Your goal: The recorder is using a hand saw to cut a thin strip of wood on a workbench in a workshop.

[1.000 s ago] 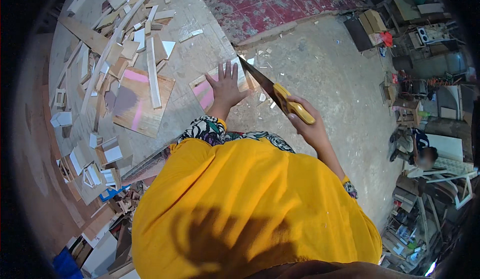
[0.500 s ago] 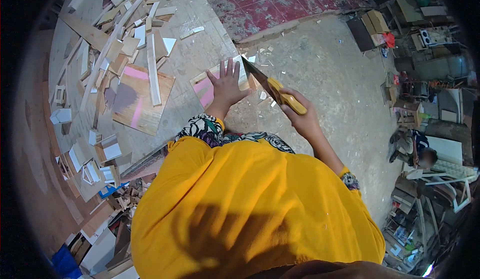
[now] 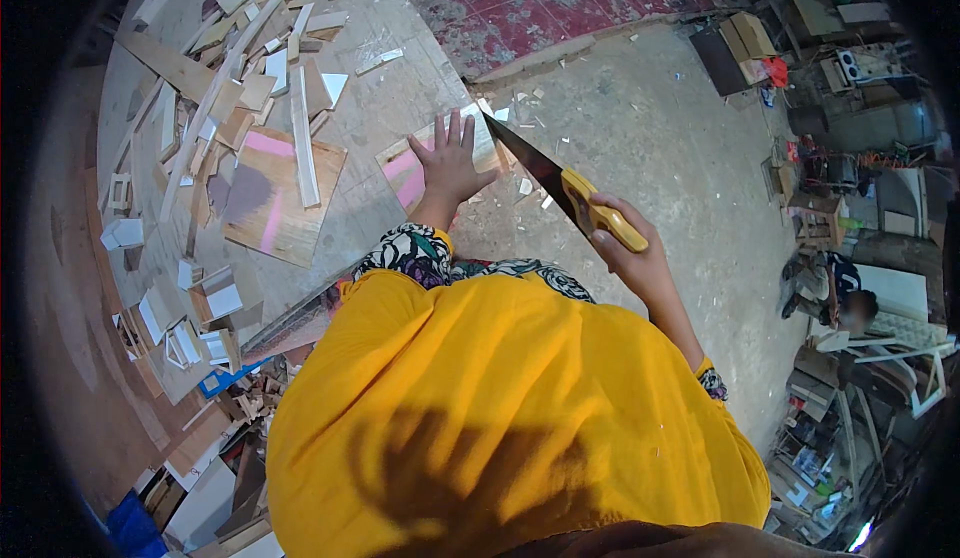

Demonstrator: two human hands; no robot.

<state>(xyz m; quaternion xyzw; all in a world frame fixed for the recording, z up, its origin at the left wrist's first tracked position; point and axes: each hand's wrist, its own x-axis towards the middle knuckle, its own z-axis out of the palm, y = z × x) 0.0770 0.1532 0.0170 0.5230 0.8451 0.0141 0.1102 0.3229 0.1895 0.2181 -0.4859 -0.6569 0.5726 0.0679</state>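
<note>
My right hand is wrapped round the yellow handle of a handsaw. The saw's dark blade slants up and left, its tip at the right-hand part of a thin wooden board with pink marks. That board lies at the table's edge, its right end reaching past the edge over the floor. My left hand presses flat on the board with fingers spread, just left of the blade. Where the teeth meet the wood is too small to make out.
The worktable carries many wood offcuts on its left. A larger pink-marked board lies left of my hand. Wood chips dot the concrete floor. At the far right a person sits among stacked furniture parts.
My right hand has drawn the saw back, down and to the right, so more of the blade shows beyond the board. My left hand stays pressed on the board.
</note>
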